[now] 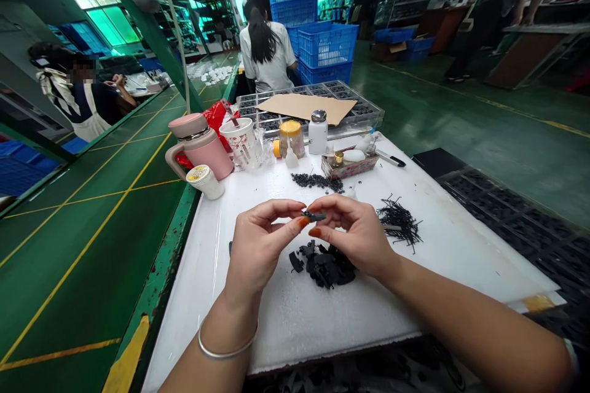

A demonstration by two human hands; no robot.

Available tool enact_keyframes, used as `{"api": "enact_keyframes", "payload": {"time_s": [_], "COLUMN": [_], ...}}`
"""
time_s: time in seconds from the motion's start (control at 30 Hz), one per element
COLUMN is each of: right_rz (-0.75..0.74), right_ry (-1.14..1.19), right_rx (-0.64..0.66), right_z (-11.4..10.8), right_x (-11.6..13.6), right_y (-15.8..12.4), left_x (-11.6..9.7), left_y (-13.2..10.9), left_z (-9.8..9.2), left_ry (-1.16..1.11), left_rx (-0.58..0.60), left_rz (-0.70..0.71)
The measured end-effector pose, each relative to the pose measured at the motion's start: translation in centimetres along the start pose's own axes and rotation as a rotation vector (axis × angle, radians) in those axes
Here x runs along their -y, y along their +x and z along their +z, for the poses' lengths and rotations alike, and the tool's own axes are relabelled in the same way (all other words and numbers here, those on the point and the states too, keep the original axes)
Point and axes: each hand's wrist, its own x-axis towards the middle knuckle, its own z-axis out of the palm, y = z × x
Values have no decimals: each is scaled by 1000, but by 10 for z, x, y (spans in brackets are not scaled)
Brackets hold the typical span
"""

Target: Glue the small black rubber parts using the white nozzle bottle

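The left hand [253, 242] pinches a small, dark plastic part [316, 217] between narrowed fingers, just above the heap of curved black plastic pieces [329, 265]. The right hand [357, 233] curls at the part's other end; whether its fingers grip or merely touch, I cannot tell. A slipping pinch could drop the part into the similarly coloured heap, hiding it. Right of the heap, the right forearm could brush the loose, thin black rods [401, 222]; beyond it, a knock could scatter the tiny black rings [318, 182].
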Motion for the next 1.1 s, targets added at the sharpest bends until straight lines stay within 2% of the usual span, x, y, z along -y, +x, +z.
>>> {"api": "enact_keyframes", "payload": {"time_s": [0.1,0.23,0.5,0.77,1.1], "right_rz": [-153,-314,-512,-647,-656], "right_ry": [-140,-283,-393,-403,-397], "right_rx": [-49,-93,-76,-73,-83], "right_z": [-3,-5,-7,-8,-8], "right_x": [4,8,11,16,16], "right_y": [-2,-4,-6,-7,-7], "left_x": [-2,-5,-6,-3,-4], "left_y": [-3,-5,-3,-2,-3], "left_z": [2,3,1,-2,-1], "left_ry": [39,57,12,-27,-76], "left_rx": [-16,23,128,181,203], "left_rz": [38,67,144,206,135]}}
